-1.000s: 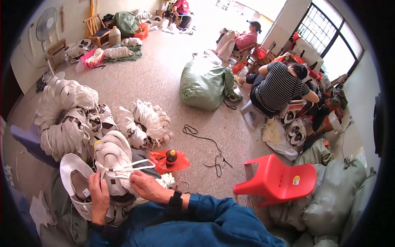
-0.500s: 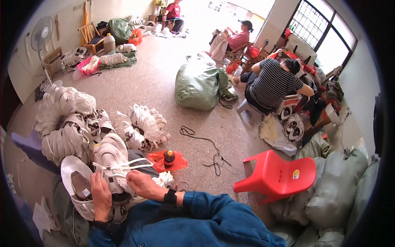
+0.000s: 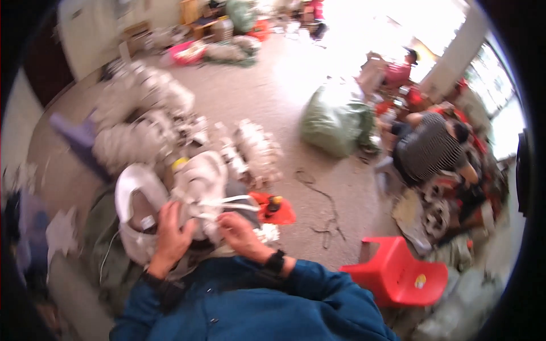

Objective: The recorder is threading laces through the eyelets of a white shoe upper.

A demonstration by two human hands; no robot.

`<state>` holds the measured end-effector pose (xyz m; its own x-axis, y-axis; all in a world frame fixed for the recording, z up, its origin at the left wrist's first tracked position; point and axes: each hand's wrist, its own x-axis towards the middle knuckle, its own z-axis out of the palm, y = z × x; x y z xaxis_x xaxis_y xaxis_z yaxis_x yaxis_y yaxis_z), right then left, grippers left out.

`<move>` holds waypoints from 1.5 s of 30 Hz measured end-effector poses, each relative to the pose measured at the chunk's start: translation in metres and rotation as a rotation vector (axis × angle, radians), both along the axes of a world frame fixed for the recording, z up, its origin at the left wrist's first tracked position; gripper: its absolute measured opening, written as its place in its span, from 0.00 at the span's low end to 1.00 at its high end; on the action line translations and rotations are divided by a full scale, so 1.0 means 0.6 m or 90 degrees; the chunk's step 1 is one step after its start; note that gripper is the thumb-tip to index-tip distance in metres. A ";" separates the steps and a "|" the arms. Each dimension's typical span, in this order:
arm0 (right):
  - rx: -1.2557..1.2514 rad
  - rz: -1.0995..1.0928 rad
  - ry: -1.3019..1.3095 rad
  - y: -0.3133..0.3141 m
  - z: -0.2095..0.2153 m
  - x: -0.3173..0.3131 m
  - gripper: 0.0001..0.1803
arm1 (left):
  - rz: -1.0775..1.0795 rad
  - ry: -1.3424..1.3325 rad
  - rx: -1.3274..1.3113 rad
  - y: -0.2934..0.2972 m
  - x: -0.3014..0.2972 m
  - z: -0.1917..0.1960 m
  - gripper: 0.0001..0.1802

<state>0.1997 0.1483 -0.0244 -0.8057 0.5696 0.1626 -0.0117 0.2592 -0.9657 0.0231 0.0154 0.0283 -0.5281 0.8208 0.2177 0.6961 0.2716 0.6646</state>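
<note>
Blue long-sleeved top (image 3: 256, 301), small front buttons (image 3: 214, 320), black right wristband (image 3: 276, 262)

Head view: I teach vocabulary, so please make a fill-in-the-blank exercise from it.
The right hand is at a white ____ looping from the shoe.
The dark cord lies on the ____.
The seated co-worker nearest the red chair wears a shirt patterned with ____.
The large sack left of that co-worker is coloured ____.

Missing words: lace; floor; stripes; green.
</note>
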 end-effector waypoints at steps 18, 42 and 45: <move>-0.070 0.548 0.125 -0.059 0.333 -0.003 0.08 | 0.017 0.177 -0.101 0.041 0.019 -0.040 0.57; -0.237 0.140 0.154 0.078 0.331 0.025 0.11 | -0.391 -0.103 0.202 -0.013 0.075 0.009 0.10; -0.327 0.132 0.135 0.098 0.317 -0.009 0.09 | -0.409 -0.103 0.166 -0.013 0.067 0.005 0.10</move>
<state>0.1943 0.2071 0.1657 -0.8885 0.4524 0.0771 -0.2184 -0.2690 -0.9381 0.0636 0.0075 0.0312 0.0010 0.9122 0.4098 0.5524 -0.3421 0.7602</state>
